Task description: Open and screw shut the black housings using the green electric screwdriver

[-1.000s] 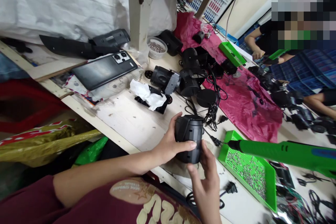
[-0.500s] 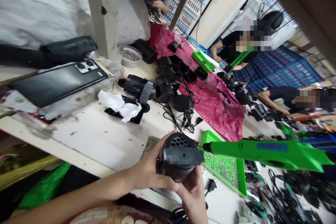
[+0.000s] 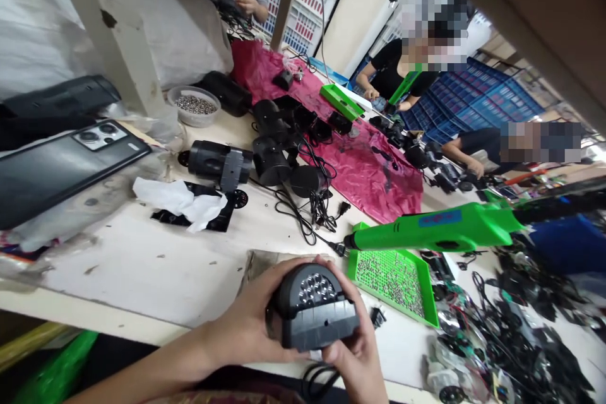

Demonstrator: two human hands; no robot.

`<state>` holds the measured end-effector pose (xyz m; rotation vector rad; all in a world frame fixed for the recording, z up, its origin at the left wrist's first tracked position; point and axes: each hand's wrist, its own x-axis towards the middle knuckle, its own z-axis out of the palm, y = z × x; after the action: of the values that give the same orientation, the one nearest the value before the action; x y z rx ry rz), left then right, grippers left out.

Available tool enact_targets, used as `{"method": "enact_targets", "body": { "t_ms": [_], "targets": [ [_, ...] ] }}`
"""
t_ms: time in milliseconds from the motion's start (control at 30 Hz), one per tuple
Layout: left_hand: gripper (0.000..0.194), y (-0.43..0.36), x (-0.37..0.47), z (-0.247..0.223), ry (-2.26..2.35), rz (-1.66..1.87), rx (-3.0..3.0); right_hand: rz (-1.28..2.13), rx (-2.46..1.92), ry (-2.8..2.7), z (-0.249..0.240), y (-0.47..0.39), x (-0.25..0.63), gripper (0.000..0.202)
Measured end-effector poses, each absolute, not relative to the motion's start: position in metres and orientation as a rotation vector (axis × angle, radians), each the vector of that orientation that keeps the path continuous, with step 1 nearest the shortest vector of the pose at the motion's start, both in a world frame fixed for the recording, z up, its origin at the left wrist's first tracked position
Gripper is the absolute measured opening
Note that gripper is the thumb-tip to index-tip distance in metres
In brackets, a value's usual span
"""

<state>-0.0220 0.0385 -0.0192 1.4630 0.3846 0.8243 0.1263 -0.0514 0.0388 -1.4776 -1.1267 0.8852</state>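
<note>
Item in hand: a black plastic lamp housing [image 3: 318,315] with a rounded face of clear lenses, held above the near edge of the white workbench [image 3: 137,284], lens face turned toward the viewer. The left hand [image 3: 250,319] is clamped on its left side; the right hand [image 3: 362,353] grips its right side, thumb against the lower edge. The two-sided hold appears to steady the housing and leave the lenses uncovered.

Just beyond, near the right hand, sits a green plastic tray [image 3: 432,306] of small metal screws, its raised walls presumably keeping them together. A green power screwdriver [image 3: 421,227] extends over the tray's far edge, probably placed for easy reach.

Farther in, toward the far edge, a second black cylindrical housing [image 3: 203,159] lies on its side beside crumpled white paper [image 3: 165,197]. A red plastic sheet [image 3: 392,184] covers part of the bench, likely as protection.
</note>
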Motion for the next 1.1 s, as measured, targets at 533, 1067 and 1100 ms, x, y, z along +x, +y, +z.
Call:
{"method": "enact_targets", "body": {
  "t_ms": [533,1067,1100],
  "targets": [
    [0.098,0.041,-0.021,-0.011,0.422,0.796,1.521,1.01,-1.334,-0.983,0.014,-0.05,0.133,0.081],
    [0.093,0.038,-0.013,-0.003,0.621,0.724,1.886,0.321,-1.493,-1.842,0.045,-0.021,0.141,0.08],
    [0.09,0.038,-0.013,-0.003,0.63,0.73,1.89,0.367,-1.521,-1.9,0.048,-0.018,0.14,0.079]
  ]
}}
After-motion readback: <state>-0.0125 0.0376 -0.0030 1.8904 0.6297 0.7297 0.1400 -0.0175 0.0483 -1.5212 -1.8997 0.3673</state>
